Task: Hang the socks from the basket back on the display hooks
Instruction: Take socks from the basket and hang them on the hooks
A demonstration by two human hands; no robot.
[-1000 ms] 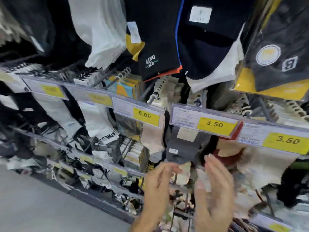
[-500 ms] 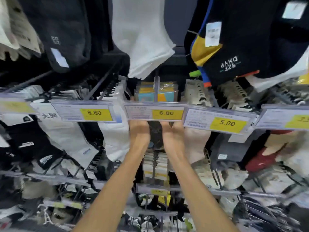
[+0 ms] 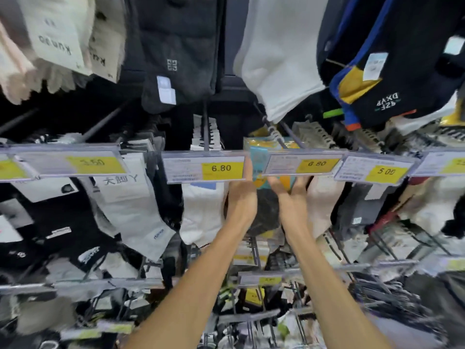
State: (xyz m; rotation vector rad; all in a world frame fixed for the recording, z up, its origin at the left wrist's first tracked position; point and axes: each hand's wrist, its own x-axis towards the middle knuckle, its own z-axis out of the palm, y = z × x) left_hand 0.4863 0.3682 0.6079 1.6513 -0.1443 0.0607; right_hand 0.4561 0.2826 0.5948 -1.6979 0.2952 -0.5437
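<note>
A: Step?
B: Hanging. My right hand grips the sock pack just under the 6.80 tag. Left hand touches it, fingers hidden, can't tell grip.
A: Next?
B: Probably thread it onto the hook.

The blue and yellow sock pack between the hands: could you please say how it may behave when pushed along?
The sock pack looks glossy, so it is probably slippery in the right hand. It seems flat and light, likely flexing rather than staying stiff.

left grip: bare | right grip: bare | forearms: bare
</note>
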